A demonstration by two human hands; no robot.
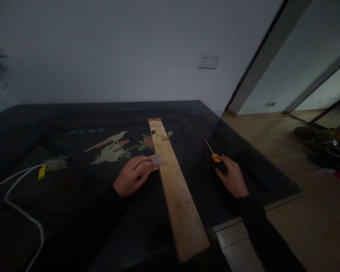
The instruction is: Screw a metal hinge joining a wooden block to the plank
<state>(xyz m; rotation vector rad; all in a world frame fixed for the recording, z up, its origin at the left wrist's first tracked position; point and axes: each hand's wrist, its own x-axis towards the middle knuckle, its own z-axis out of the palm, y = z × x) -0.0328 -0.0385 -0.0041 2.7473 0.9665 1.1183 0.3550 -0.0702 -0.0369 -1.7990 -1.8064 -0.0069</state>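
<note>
A long wooden board [177, 185] lies on the dark table, running from near the front edge toward the wall. Against its left side, my left hand [134, 174] is closed on a small wooden block [153, 168]. A silver metal hinge [156, 160] spans the seam between the block and the board. Right of the board, my right hand [231, 174] has its fingers around the handle of a screwdriver [215, 157]. The handle is yellow and black, and the thin shaft points away to the upper left.
The dark glossy table [116, 226] carries a bird-and-flower picture [110, 151]. A white cable [25, 216] with a yellow tag [42, 172] lies at left. A wall socket [208, 61] sits above the table. Dark machinery [328, 145] stands on the wooden floor at right.
</note>
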